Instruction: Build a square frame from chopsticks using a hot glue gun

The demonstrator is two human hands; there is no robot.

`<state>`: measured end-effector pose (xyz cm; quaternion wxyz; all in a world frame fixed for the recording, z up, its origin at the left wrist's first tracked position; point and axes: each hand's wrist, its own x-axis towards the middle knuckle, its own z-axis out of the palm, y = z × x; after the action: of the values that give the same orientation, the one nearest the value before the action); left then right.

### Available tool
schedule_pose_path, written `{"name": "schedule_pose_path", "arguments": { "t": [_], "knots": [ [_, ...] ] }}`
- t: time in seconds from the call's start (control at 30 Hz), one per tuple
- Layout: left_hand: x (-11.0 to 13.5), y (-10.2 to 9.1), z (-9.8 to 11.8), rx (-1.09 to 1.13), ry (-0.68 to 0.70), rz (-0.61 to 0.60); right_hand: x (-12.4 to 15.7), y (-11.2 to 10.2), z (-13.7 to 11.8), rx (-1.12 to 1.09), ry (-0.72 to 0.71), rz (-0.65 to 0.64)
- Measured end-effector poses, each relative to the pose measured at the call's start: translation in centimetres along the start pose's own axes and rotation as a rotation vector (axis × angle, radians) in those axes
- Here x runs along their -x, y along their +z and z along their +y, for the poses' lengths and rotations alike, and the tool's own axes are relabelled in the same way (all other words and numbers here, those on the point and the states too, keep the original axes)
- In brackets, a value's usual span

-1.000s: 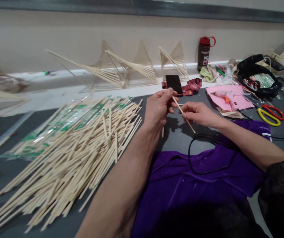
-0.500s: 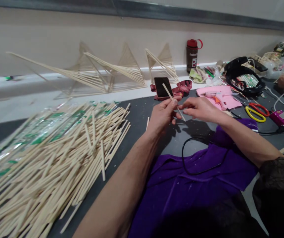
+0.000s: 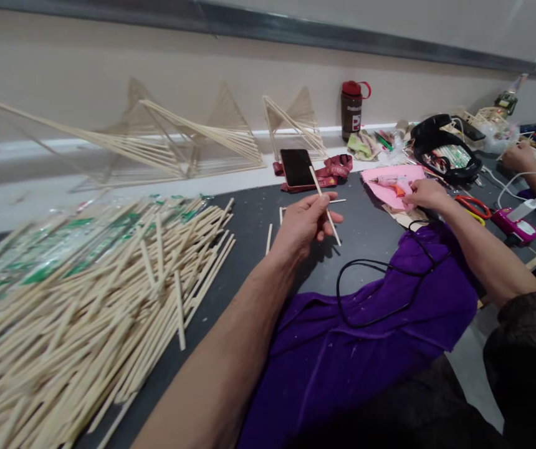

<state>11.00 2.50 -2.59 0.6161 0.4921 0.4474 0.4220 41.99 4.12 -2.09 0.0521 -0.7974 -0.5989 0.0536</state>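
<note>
A: What do the hands hold?

B: The left hand (image 3: 303,226) grasps one thin wooden stick (image 3: 316,182), pinched between thumb and fingers. The right hand (image 3: 429,194) is at one glue gun (image 3: 399,181), lying on a pink sheet (image 3: 382,196). Its fingertips hide most of the handle, so I cannot tell whether they grip it.

A: Which way does the stick point?

B: Its long axis slants. One end points away from the person and slightly left, crossing in front of one phone (image 3: 295,165) beyond the left hand; the other slopes back toward the person. Fingers cover its middle.

A: Are there more sticks?

B: Left of the left hand spreads a pile of sticks (image 3: 109,312), too overlapped to count and cut off by the view's edge. At least three loose lengths (image 3: 269,239) lie around that hand, partly hidden.

A: And beside the right hand?

B: One pair of scissors (image 3: 473,200), partly behind the forearm.
</note>
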Motion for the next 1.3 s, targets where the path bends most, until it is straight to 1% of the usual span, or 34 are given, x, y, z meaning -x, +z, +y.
{"name": "schedule_pose_path", "arguments": {
  "t": [0.07,0.13,0.17,0.27,0.33,0.4,0.5,0.6,0.67,0.73,0.83,0.9,1.0,1.13,1.3],
  "knots": [
    [0.1,0.1,0.0,-0.001,-0.006,0.004,-0.1,-0.3,-0.1,-0.206,0.086,0.031],
    [0.2,0.1,0.1,0.004,-0.006,-0.001,0.1,-1.0,0.1,-0.525,0.155,0.056],
    [0.2,0.1,0.1,0.006,-0.007,-0.005,0.2,-1.4,0.1,-0.694,0.160,0.066],
    [0.2,0.2,0.2,0.009,-0.015,-0.012,1.1,-2.4,-0.6,-1.111,0.072,0.050],
    [0.2,0.3,0.2,0.011,-0.023,-0.010,1.6,-2.9,-1.7,-1.293,0.012,0.005],
    [0.3,0.4,0.2,0.014,-0.021,-0.011,2.0,-3.4,-3.0,-1.404,-0.016,-0.078],
    [0.5,0.4,0.3,0.021,-0.013,-0.018,2.2,-3.8,-4.9,-1.508,-0.060,-0.248],
    [0.5,0.4,0.5,0.031,-0.013,-0.024,2.2,-4.0,-6.6,-1.602,-0.150,-0.419],
    [0.6,0.5,0.6,0.042,-0.016,-0.020,2.2,-3.9,-7.8,-1.649,-0.219,-0.461],
    [0.6,0.5,0.6,0.057,-0.011,-0.012,2.2,-3.7,-9.1,-1.674,-0.274,-0.397],
    [0.6,0.4,0.6,0.076,-0.001,-0.003,2.2,-3.3,-11.1,-1.697,-0.330,-0.223],
    [0.6,0.3,0.5,0.084,0.000,0.003,2.1,-3.0,-12.2,-1.712,-0.363,-0.162],
    [0.4,0.1,0.1,0.107,0.013,0.013,2.0,-2.3,-13.0,-1.720,-0.402,-0.161],
    [0.1,-0.2,-0.5,0.136,0.048,0.027,1.8,-1.5,-13.1,-1.732,-0.448,-0.178],
    [0.2,-0.5,-0.9,0.140,0.090,-0.002,1.6,-1.8,-12.8,-1.691,-0.525,-0.245]
  ]
}}
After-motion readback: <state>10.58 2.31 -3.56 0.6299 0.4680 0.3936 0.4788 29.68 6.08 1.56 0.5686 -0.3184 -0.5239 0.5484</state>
